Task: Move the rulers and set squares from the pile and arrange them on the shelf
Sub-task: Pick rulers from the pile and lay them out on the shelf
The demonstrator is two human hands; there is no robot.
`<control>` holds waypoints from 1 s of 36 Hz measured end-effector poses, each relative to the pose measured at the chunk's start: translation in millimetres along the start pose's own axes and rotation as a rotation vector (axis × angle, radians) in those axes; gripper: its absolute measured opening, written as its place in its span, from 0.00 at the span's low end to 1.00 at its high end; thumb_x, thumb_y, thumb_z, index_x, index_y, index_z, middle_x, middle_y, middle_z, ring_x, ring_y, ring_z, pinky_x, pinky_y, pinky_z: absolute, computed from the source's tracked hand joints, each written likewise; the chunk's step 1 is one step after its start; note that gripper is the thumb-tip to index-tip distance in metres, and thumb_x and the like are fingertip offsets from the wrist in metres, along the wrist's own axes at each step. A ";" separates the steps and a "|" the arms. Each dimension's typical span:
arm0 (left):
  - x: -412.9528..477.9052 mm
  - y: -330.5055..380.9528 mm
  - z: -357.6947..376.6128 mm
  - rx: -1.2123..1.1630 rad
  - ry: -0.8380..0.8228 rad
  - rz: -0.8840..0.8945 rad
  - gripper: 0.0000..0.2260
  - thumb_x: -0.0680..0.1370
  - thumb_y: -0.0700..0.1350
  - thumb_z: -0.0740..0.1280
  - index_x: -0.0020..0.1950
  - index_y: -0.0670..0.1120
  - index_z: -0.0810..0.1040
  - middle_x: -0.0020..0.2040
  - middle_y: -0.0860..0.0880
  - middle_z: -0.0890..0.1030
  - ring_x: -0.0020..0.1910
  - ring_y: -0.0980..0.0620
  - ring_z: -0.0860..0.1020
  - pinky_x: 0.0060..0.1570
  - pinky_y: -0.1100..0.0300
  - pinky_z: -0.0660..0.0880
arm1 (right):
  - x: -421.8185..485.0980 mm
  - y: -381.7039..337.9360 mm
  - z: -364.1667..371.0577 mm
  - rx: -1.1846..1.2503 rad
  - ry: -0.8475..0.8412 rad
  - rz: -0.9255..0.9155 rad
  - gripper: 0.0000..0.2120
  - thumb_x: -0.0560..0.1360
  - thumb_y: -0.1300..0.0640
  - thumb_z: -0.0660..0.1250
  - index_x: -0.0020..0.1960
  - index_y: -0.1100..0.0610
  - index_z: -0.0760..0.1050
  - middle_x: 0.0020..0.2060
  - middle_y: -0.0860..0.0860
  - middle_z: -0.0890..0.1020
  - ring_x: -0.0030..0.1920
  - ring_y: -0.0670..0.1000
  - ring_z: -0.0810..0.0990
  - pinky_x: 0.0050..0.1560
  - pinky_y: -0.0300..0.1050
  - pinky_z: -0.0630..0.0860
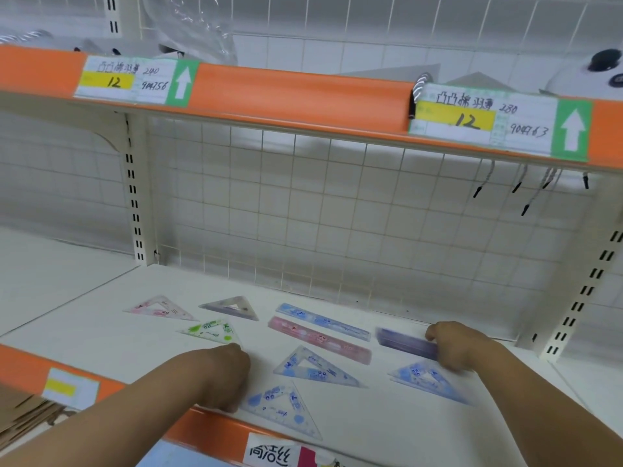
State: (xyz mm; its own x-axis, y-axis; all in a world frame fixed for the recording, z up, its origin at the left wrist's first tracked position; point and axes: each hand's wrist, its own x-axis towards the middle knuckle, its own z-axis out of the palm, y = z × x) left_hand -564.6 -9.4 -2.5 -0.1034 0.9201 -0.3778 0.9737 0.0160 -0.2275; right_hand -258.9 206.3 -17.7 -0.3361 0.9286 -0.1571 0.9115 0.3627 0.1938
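**Laying the purple ruler beside the two already on the shelf**

Your right grip (455, 345) is curled round one end of the purple ruler (406, 343), which reaches out to the left of that grip, low over the white shelf (371, 426). The ruler is blurred, so you cannot tell whether it touches the board. Further left of this grip, the blue ruler (322, 320) and the pink ruler (318, 338) lie side by side, nearly parallel. Just in front of the grip, and partly under it, lies the right blue set square (428, 379).

Your left grip (229, 375) rests knuckles up near the shelf's front edge with its fingers curled under; whether it pinches anything cannot be told. Just beyond it lies the green set square (210, 330), one corner close to the knuckles. To its right are the front blue set square (283, 409) and, a little further back, the middle blue set square (313, 367). Well beyond it lie the pink set square (158, 308) and the grey-purple set square (232, 306). The pile is out of view.

The step in hand appears to be placing the third ruler. The next move likely calls for lowering it flat, parallel to the other two rulers, clear of the set square below your right grip, then opening the fingers without dragging it askew
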 end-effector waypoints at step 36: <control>11.6 15.4 6.2 -0.264 0.121 0.083 0.24 0.74 0.54 0.70 0.65 0.44 0.72 0.64 0.46 0.74 0.62 0.48 0.74 0.58 0.59 0.70 | -121.2 -174.0 -13.1 0.392 -0.118 -0.246 0.24 0.73 0.44 0.70 0.59 0.62 0.76 0.57 0.57 0.79 0.57 0.56 0.77 0.57 0.51 0.74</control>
State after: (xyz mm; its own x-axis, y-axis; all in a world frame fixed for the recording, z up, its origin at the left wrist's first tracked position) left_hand -552.0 -0.9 -15.9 -0.0120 0.9623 -0.2718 0.9986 0.0257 0.0471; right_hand -379.9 31.7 -19.7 -0.5444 0.7954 -0.2663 0.8367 0.4926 -0.2393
